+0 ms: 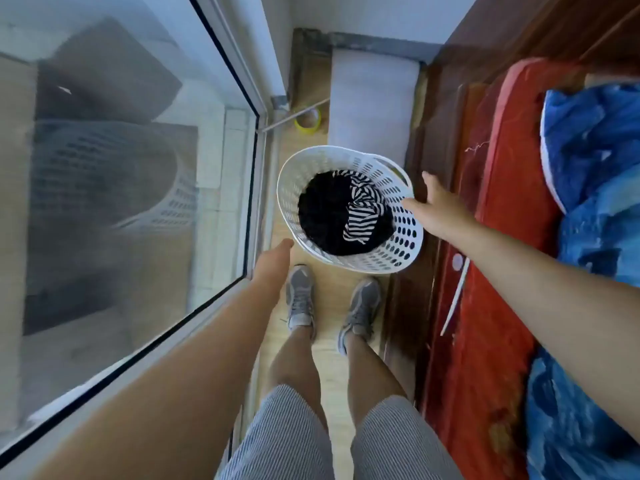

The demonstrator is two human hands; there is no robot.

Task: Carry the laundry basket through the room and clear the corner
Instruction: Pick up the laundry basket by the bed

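While you stand in the narrow strip of floor [332, 362] between the window [121, 174] on the left and the bed [485, 271] on the right, the laundry basket [349, 209] sits just ahead of your shoes [301, 296], tilted, with dark clothes and a striped garment [360, 209] inside. Whether its base fully rests on the floor is hard to tell.

Your right hand [440, 206] is spread, fingers extended, touching or just meeting the basket's right rim near the handle cut-out; it has not closed around anything. Your left hand [277, 258] reaches toward the near-left edge of the basket, but its fingers are largely hidden behind the wrist, so you cannot tell from here whether they are spread or curled, or whether they touch the rim.

Judged from this, the task is at its start: the basket is not yet gripped or lifted, and the whole carry is left. The far corner also holds a roll of yellow tape [308, 121], a thin rod [294, 116] and a pale sheet [374, 105] on the floor, so clearing that corner looks undone too.
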